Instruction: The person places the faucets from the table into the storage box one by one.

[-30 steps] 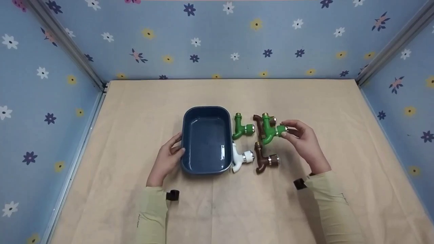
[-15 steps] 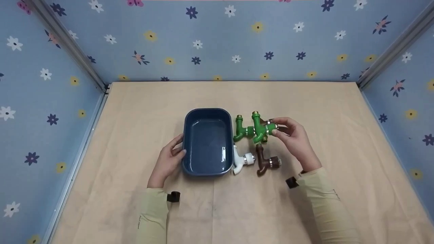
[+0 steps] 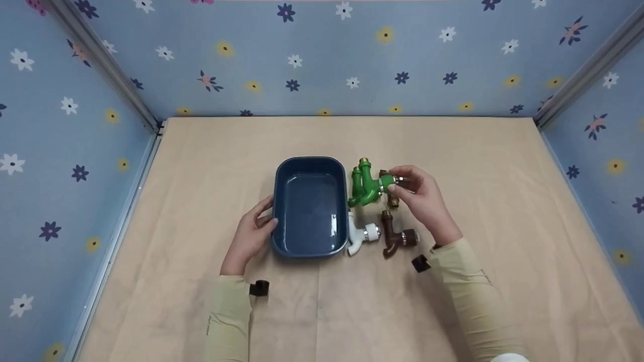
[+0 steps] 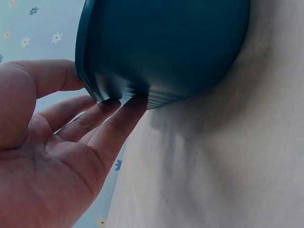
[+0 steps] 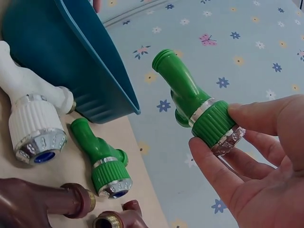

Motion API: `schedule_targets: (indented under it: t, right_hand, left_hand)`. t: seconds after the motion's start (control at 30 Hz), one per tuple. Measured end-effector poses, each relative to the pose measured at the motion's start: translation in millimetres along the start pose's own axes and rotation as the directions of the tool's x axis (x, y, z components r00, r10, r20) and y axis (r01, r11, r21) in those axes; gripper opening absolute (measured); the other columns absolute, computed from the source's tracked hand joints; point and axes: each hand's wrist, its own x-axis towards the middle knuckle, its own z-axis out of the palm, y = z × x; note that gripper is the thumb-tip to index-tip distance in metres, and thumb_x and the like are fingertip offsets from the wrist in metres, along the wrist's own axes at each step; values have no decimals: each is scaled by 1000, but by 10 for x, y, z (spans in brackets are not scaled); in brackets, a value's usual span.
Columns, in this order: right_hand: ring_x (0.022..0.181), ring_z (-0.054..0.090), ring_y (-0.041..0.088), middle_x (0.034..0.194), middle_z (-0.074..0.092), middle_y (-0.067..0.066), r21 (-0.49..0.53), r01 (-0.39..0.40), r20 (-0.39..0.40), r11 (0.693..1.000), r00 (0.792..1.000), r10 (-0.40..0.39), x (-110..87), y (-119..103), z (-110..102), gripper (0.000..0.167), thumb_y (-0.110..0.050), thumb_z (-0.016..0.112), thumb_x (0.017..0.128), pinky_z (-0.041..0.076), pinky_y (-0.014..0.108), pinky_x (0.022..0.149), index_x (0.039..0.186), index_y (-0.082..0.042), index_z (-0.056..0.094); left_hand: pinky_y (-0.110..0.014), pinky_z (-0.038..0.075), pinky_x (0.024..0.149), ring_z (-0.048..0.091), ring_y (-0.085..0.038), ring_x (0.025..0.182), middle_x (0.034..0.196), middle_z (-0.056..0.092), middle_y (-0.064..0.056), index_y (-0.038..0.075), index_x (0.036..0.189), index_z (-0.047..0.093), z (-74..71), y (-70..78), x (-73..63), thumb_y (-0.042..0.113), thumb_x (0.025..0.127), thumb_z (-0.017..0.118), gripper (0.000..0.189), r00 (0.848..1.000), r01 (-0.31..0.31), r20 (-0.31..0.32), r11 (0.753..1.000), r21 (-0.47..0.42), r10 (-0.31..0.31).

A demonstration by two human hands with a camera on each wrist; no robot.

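Note:
My right hand (image 3: 420, 201) pinches the ribbed knob of a green tap (image 3: 371, 183) between thumb and fingers. That tap is raised off the table, as the right wrist view shows. In the head view it partly covers a second green tap (image 5: 102, 159), which lies on the table beside a dark blue rectangular basin (image 3: 311, 251). My left hand (image 3: 250, 234) grips the left side of the basin, thumb at the rim and fingertips against the outer wall. The basin's inside holds nothing.
Right of the basin lie a white tap (image 3: 357, 235) and a brown tap (image 3: 395, 236). Another brown tap (image 3: 393, 201) lies behind, partly hidden by the held tap and my right hand. Flower-patterned panels (image 3: 322, 55) enclose the cloth-covered table (image 3: 201, 151).
My right hand has carried the green tap leftward and slightly back, from above the rear brown tap to over the other green tap. My left hand stays at the basin.

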Motion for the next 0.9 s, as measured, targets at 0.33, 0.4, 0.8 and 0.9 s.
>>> schedule_targets:
  t: [0.33, 0.4, 0.8, 0.9]
  right_hand:
    - [102, 61, 30, 117, 60, 23, 60, -6, 12, 998, 1000, 5, 142, 141, 54, 33, 6, 65, 87, 54, 27, 77, 119, 11, 56]
    - [104, 61, 31, 117, 60, 22, 60, -2, 10, 998, 1000, 2, 167, 209, 61, 33, 4, 65, 87, 54, 27, 79, 119, 9, 57]
    - [101, 62, 30, 112, 63, 15, 27, 8, 6, 1000, 1000, -8, 237, 298, 239, 30, 1, 70, 85, 51, 32, 87, 114, 3, 61]
    - [104, 62, 31, 114, 62, 14, 49, -4, 17, 999, 1000, 3, 243, 302, 305, 31, 2, 69, 85, 52, 33, 85, 114, 2, 61]
  left_hand:
    - [-35, 44, 99, 45, -39, 126, 148, 33, -21, 5, 149, 32, 2, 48, 28, -8, 94, 51, 59, 999, -32, 9, 999, -5, 32]
    - [-35, 43, 99, 45, -38, 127, 148, 33, -21, 5, 149, 31, 1, 70, 18, -8, 94, 51, 60, 1000, -15, 13, 1000, -6, 16]
    - [-39, 41, 101, 41, -43, 128, 148, 30, -26, -4, 148, 27, 31, 266, -73, -11, 93, 49, 59, 1000, 23, 18, 999, -28, -23]
    - [-39, 41, 101, 42, -41, 128, 148, 31, -24, -1, 148, 28, 28, 159, -34, -10, 94, 49, 59, 1000, 15, 13, 999, -47, -14]
